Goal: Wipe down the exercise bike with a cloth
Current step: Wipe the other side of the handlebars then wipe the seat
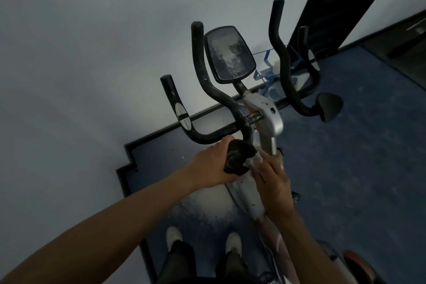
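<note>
The exercise bike [268, 120] stands against a pale wall, with black curved handlebars [207, 80], a dusty black console [229, 54] and a silver post. My left hand [211, 165] grips a round black elbow pad [239, 157] at the near end of the left handlebar. My right hand [272, 182] presses a crumpled white cloth [254, 160] against the right side of that pad, fingers curled over the cloth. Most of the cloth is hidden under my fingers. The matching right pad [329, 106] sits free further right.
Blue carpet [368, 157] covers the floor, with white dust below the bike frame. My two feet in white shoes [174, 236] stand close to the wall skirting. A dark door panel [341, 7] leans at the upper right. A blue wire rack [267, 71] sits behind the bike.
</note>
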